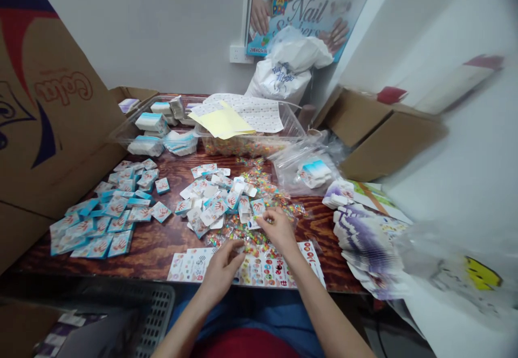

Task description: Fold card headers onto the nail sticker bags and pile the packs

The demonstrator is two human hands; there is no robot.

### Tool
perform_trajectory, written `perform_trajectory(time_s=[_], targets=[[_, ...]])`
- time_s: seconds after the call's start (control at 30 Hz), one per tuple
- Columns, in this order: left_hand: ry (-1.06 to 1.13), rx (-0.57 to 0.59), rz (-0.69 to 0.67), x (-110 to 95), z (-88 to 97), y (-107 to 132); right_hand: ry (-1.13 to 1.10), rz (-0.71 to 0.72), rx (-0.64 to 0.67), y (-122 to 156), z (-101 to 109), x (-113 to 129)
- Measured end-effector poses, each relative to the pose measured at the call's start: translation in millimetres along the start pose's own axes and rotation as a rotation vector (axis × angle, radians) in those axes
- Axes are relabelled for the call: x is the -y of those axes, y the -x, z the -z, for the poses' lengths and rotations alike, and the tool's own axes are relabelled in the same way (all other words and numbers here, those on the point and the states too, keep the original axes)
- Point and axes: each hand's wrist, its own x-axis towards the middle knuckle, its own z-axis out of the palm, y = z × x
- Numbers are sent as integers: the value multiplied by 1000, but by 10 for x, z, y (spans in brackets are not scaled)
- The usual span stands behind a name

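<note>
My right hand [279, 229] pinches the edge of a small white-and-blue card box [258, 207] printed with a red hand, at the near right of a loose heap of such boxes [214, 207]. Just left of it, my left hand [223, 265] is bent with thumb and forefinger apart, and I see nothing between them. It hovers over or rests on sticker sheets [190, 266] laid in a row along the table's front edge; which, I cannot tell. Small clear bags of colourful candy [246, 232] lie between and beyond my hands, partly hidden by them.
Closed boxes [117, 207] are piled at left beside a large carton [52, 99]. Behind stand clear plastic tubs [289, 123] with flat boxes and candy bags, paper on top. A zip bag [299, 169], purple-white cards [368, 245] and an open carton [380, 137] are at right.
</note>
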Motion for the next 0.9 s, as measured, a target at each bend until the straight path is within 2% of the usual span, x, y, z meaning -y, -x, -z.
perform_trajectory(time_s=[0.17,0.27,0.37,0.47,0.57,0.63,0.7,0.77,0.83,0.9], targets=[[-21,3,-23,35,-17,18,-10,22,57,-22,-9,54],[58,5,3,-1,-7,31,-38,126,6,20,101,145],[212,-14,78,-166,67,36,46,358,-12,171,284,305],[224,-25,65,-410,191,18,273,717,138,395,432,486],[45,95,-31,-591,303,-12,431,994,316,593,493,607],[-53,209,-74,-630,358,-15,446,1056,391,675,512,630],[-68,298,-65,-602,403,10,389,1026,405,717,550,613],[-37,344,-29,-534,443,61,256,897,392,731,615,567],[-32,342,-10,-464,467,126,52,649,377,727,685,503],[-95,280,-38,-423,462,188,-216,341,331,717,711,431]])
